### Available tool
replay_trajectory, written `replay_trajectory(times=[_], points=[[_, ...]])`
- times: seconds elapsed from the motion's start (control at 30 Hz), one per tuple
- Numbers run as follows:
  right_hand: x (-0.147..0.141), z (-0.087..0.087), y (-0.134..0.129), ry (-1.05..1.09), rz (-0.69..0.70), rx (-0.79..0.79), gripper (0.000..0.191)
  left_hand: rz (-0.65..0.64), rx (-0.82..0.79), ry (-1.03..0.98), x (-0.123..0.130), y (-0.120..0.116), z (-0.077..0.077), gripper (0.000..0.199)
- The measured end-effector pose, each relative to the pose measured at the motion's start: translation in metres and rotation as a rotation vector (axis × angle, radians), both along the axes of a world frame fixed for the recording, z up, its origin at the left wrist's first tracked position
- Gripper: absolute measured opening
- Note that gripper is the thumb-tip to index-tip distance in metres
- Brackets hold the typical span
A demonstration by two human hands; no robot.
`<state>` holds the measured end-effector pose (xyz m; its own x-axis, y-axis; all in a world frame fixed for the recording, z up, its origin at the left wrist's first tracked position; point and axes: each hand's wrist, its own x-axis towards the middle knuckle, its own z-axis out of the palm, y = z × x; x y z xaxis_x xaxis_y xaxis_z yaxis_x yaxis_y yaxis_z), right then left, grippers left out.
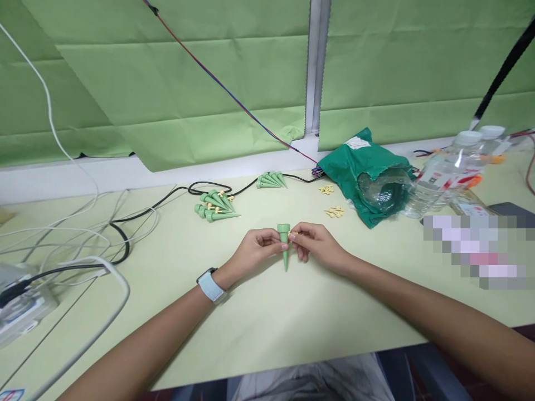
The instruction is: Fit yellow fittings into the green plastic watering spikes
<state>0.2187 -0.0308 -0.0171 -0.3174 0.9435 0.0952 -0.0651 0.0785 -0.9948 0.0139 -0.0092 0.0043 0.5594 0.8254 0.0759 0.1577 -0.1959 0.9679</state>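
Observation:
A green plastic plant watering spike [283, 234] points tip down over the table's middle, pinched between the thumb and fingers of my left hand [261, 245]. From the other side, my right hand [320, 245] pinches a small pale yellow valve [293, 233] against the spike's upper side; how deep it sits cannot be made out. Behind my left hand lies a pile of green spikes [217, 205], several with yellow valves on them. Farther back is a second group of green spikes [271, 180]. Loose yellow valves lie in two small heaps, one at the back [326, 190] and a nearer heap [335, 211].
An opened green plastic bag [355, 167] with clear wrapping lies at the back right, beside clear water bottles [453, 167]. Black and white cables [125, 234] tangle across the left side near a power strip [25, 312]. A blurred flat object [480, 250] lies at right.

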Motion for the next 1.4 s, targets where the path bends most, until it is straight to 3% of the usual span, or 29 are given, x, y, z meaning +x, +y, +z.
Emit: replay_trajectory(times=[0.13, 0.2, 0.37, 0.4, 0.47, 0.57, 0.63, 0.7, 0.8, 0.83, 0.9, 1.0, 1.07, 1.13, 1.27, 1.33, 1.4], points=[[-0.001, 0.0, 0.002, 0.087, 0.056, -0.139, 0.038, 0.005, 0.02, -0.026, 0.001, -0.001, 0.002, 0.025], [-0.002, 0.001, 0.0, 0.056, 0.043, -0.123, 0.037, -0.007, 0.003, -0.036, 0.0, -0.001, 0.003, 0.025], [0.0, 0.007, -0.008, -0.247, -0.194, 0.346, 0.02, -0.109, -0.123, -0.063, -0.002, -0.001, 0.008, 0.025], [0.0, 0.009, -0.009, -0.269, -0.213, 0.381, 0.019, -0.121, -0.128, -0.07, -0.001, -0.001, 0.008, 0.025], [-0.001, 0.011, -0.008, -0.196, -0.153, 0.241, 0.023, -0.12, -0.106, -0.097, 0.0, -0.002, 0.008, 0.025], [-0.003, 0.01, -0.004, 0.046, 0.025, -0.166, 0.03, -0.099, -0.072, -0.134, 0.002, -0.002, 0.006, 0.024], [-0.004, 0.008, -0.003, 0.092, 0.056, -0.232, 0.032, -0.1, -0.092, -0.131, 0.001, -0.001, 0.005, 0.024], [-0.003, 0.007, -0.005, -0.042, -0.026, -0.038, 0.03, -0.109, -0.139, -0.123, -0.001, -0.001, 0.005, 0.023], [0.002, 0.007, -0.008, -0.346, -0.199, 0.401, 0.024, -0.121, -0.187, -0.134, -0.003, 0.0, 0.006, 0.022], [0.003, 0.008, -0.009, -0.382, -0.218, 0.451, 0.023, -0.121, -0.187, -0.141, -0.003, 0.0, 0.006, 0.022], [0.003, 0.01, -0.008, -0.288, -0.145, 0.294, 0.026, -0.118, -0.171, -0.155, -0.003, -0.001, 0.006, 0.02], [0.0, 0.01, -0.003, 0.021, 0.048, -0.16, 0.031, -0.117, -0.159, -0.164, -0.002, -0.001, 0.006, 0.019], [-0.002, 0.008, -0.002, 0.082, 0.08, -0.246, 0.033, -0.117, -0.177, -0.155, -0.002, -0.001, 0.005, 0.019], [-0.001, 0.007, -0.003, -0.056, -0.01, -0.069, 0.032, -0.116, -0.208, -0.153, -0.003, 0.001, 0.004, 0.021], [0.004, 0.009, -0.01, -0.546, -0.27, 0.549, 0.024, -0.116, -0.243, -0.174, -0.004, 0.002, 0.002, 0.021], [0.004, 0.012, -0.013, -0.594, -0.293, 0.591, 0.023, -0.118, -0.241, -0.185, -0.004, 0.002, 0.002, 0.021], [0.003, 0.015, -0.013, -0.435, -0.222, 0.364, 0.026, -0.104, -0.237, -0.206, -0.003, 0.002, 0.002, 0.02]])
